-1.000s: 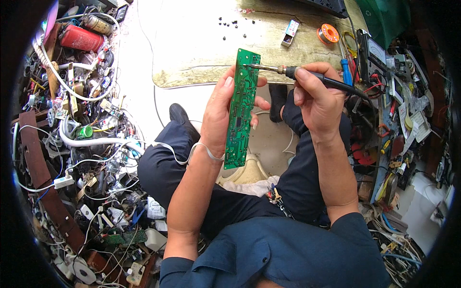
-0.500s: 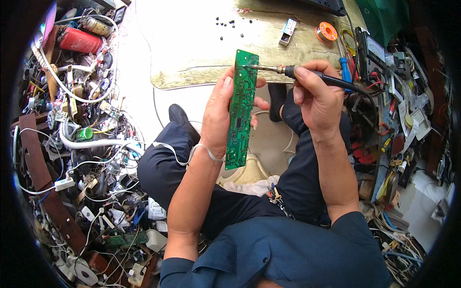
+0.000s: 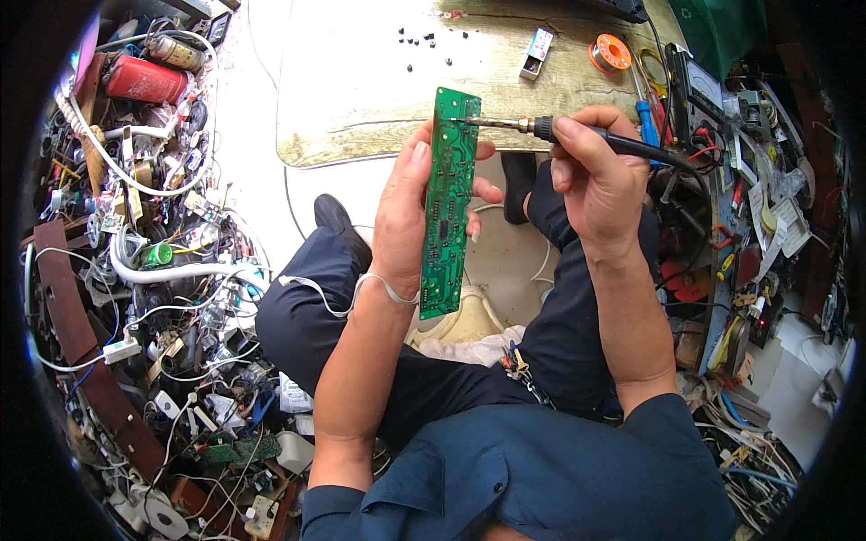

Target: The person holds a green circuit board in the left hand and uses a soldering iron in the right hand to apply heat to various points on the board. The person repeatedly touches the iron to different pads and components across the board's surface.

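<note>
Fingers (image 3: pixel 410 180) gripping circuit board (image 3: pixel 448 203) edges, soldering iron (image 3: pixel 577 135) touching

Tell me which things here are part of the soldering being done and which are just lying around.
In use: green circuit board in left hand; soldering iron in right hand.
Lying about: solder spool, red cylinder, blue-handled screwdriver, white hose.

The person wears a dark navy collared shirt (image 3: pixel 541 478) with short sleeves (image 3: pixel 672 419) that end above the elbows, leaving both forearms bare. The trousers (image 3: pixel 307 316) are the same dark navy, and black shoes (image 3: pixel 336 219) cover the feet. A thin pale band (image 3: pixel 383 284) circles the left wrist, with a pale cord trailing off it. A small bunch of keys (image 3: pixel 519 365) hangs at the waist. No gloves, rings or watch show on the left hand (image 3: pixel 406 216) or right hand (image 3: pixel 600 180)
</note>
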Demonstrator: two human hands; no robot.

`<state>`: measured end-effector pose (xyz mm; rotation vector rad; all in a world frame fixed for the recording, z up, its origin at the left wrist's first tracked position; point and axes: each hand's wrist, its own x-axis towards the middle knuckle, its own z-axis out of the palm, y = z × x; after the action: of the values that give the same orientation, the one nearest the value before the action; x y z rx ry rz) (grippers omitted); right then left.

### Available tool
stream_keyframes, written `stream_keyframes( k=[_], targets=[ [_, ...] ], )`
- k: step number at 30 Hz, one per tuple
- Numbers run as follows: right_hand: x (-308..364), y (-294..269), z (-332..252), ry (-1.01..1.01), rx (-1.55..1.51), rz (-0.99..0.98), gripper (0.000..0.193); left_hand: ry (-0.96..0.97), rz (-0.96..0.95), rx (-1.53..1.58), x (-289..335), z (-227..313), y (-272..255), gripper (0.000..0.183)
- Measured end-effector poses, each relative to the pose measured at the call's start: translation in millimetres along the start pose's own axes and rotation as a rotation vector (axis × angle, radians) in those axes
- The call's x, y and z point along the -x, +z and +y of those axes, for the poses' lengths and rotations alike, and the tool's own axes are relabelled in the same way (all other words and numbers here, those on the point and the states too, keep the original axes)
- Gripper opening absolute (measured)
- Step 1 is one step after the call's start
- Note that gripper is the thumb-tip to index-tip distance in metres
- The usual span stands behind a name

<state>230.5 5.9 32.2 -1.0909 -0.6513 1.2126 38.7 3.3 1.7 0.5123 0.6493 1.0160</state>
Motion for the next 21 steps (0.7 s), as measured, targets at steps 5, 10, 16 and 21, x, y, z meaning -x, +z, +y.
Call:
stream_keyframes(
  k=[5,10,16,21],
  targets=[
    [-1.0,-0.5,0.0,0.023,-0.003,0.001,0.016,0.004,-0.002,-0.004,-0.6,-0.5,-0.9,0.052],
    [-3.1,-2.1,1.0,0.049,-0.016,0.007,0.019,0.012,0.012,-0.008,-1.2,-2.2,-0.6,0.052],
    [-5.5,-3.9,2.0,0.09,-0.048,0.023,0.02,0.022,0.008,0.003,-1.2,-3.2,0.8,0.053],
    [-7.2,-4.8,0.4,0.123,-0.053,0.035,0.021,0.026,0.016,-0.019,-1.5,-2.1,2.0,0.055]
  ],
)
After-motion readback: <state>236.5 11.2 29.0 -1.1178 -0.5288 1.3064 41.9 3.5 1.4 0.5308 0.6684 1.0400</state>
